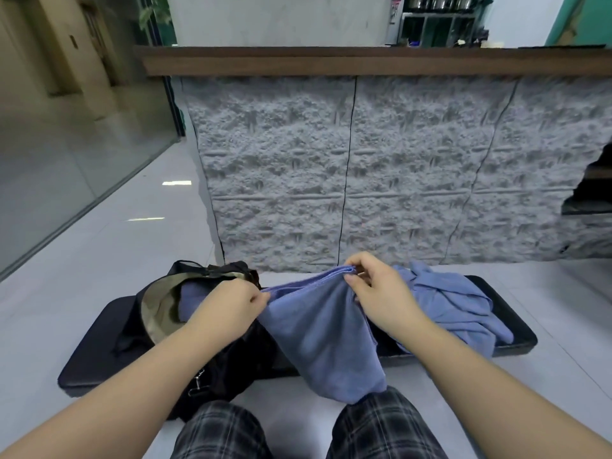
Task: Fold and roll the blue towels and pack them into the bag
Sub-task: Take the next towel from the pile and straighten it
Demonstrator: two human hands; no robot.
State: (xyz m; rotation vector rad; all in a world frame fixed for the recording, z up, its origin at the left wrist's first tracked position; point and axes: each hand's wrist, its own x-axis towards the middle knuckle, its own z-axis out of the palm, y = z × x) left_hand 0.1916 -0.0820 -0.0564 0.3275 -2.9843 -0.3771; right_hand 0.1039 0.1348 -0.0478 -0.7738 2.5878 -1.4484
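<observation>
A blue towel (pixel 326 339) hangs in front of me, held up by its top edge over a low black bench (pixel 96 356). My left hand (pixel 228 308) pinches the towel's left corner. My right hand (pixel 377 289) pinches the upper right edge, slightly higher. The lower end of the towel drapes down over the bench's front edge toward my knees. On the left of the bench stands an open black bag (pixel 165 313) with a camouflage lining, and blue cloth (pixel 190 301) shows inside it. A crumpled heap of blue towels (pixel 453 306) lies on the bench's right part.
A grey rough-stone counter front (pixel 347 167) with a wooden top rail (pixel 364 61) rises just behind the bench. Pale glossy floor tiles (pixel 116 246) spread to the left, bordered by a glass wall (pixel 66 144). My checked trouser legs (pixel 381 425) are at the bottom.
</observation>
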